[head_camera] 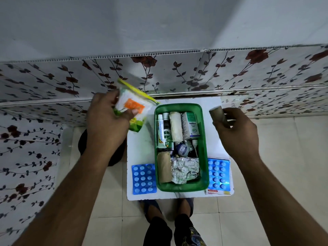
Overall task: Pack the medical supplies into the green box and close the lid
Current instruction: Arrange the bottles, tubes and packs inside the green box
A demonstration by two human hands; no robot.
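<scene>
The green box (204, 153) stands open on a white board (140, 144), filled with a tube, a dark Dettol bottle (166, 134), a white gauze roll (176, 127), an eye-drop carton (190, 126), a beige bandage roll (164, 167) and a crumpled foil strip (184, 168). My left hand (106, 125) holds a white, orange and green packet (132, 105) up and to the left of the box. My right hand (236, 132), to the right of the box, grips a beige bandage roll (216, 115). No lid is visible.
Two blue blister packs of tablets lie on the board, one (143, 178) left of the box and one (219, 173) right of it. A flower-patterned wall panel (177, 73) rises just behind. My feet (168, 206) stand on the tiled floor below the board.
</scene>
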